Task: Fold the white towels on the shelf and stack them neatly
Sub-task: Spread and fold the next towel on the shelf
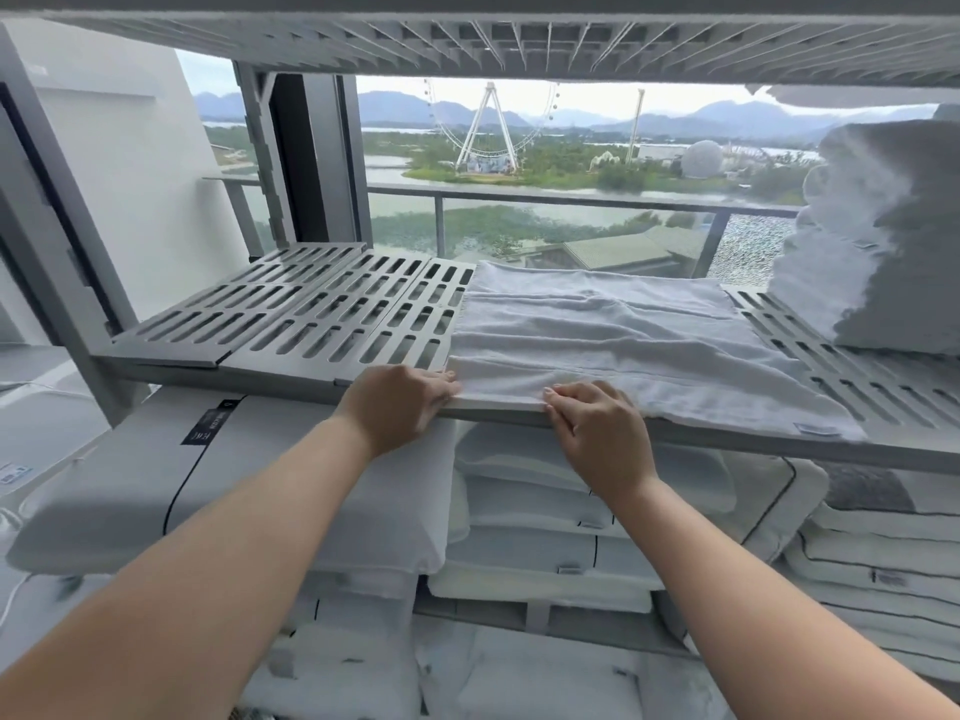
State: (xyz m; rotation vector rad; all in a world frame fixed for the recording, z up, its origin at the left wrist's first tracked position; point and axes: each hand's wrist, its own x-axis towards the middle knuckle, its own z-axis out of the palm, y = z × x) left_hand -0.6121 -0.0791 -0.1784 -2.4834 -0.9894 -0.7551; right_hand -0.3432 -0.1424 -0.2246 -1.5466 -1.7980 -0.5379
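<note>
A white towel (613, 330) lies spread flat on the grey slotted shelf (322, 314), its near edge along the shelf's front rail. My left hand (400, 407) pinches the towel's near left corner. My right hand (597, 433) grips the near edge a little to the right, fingers curled over the hem. A tall stack of folded white towels (883, 231) stands on the shelf's right end.
Another slotted shelf (493, 39) hangs close overhead. Below the working shelf lie stacked pillows and folded linen (545, 517). A grey frame post (57, 241) stands at the left. Behind the shelf a balcony railing (571, 200) crosses the window view.
</note>
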